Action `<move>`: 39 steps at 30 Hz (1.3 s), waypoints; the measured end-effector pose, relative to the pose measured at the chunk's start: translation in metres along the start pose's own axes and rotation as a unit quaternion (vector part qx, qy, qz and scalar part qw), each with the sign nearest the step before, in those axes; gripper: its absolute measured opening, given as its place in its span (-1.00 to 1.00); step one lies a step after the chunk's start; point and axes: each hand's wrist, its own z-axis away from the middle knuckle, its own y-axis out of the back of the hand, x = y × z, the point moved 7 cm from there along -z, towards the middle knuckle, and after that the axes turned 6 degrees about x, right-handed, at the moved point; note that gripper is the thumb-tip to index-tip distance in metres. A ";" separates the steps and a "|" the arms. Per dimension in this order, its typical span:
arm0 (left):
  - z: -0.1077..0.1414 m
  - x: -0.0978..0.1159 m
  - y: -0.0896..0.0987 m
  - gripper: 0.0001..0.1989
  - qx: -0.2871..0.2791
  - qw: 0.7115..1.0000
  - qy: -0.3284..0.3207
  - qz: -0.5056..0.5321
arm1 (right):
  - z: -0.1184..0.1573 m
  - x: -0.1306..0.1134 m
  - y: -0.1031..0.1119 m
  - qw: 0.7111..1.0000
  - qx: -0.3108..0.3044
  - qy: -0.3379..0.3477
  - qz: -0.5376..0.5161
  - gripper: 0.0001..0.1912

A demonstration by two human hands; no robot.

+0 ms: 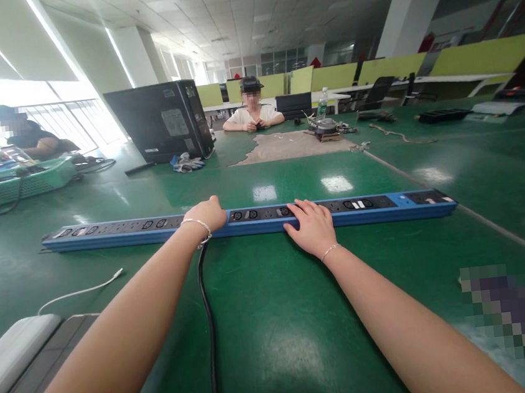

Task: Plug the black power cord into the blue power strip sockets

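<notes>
A black computer case stands right of a green basket.

The long blue power strip looks like painted metal to me, smooth with a soft sheen, its black socket face more like plastic. That green tabletop is glossy enough to mirror the lights, though the ragged beige patch on it looks dull. The thick black cable seems rubbery; the slatted green basket is plastic, the crumpled grey-and-blue gloves cloth, the thin silver bracelet shiny metal.
</notes>
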 end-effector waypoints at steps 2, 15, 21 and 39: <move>-0.009 -0.001 0.002 -0.59 -0.017 1.000 -0.011 0.000 | 0.000 0.000 -0.001 1.000 -0.001 0.000 0.000 -0.50; 0.017 -0.007 -0.005 -0.59 0.073 0.997 0.023 0.021 | 0.000 -0.001 0.000 1.000 0.002 -0.001 -0.002 -0.50; -0.001 -0.005 -0.003 -0.59 0.021 1.000 0.002 0.017 | 0.000 -0.001 0.000 1.000 0.005 0.001 0.002 -0.51; 0.005 -0.006 -0.006 -0.59 0.050 0.999 -0.009 0.014 | 0.000 -0.001 0.001 1.000 0.003 0.002 0.007 -0.50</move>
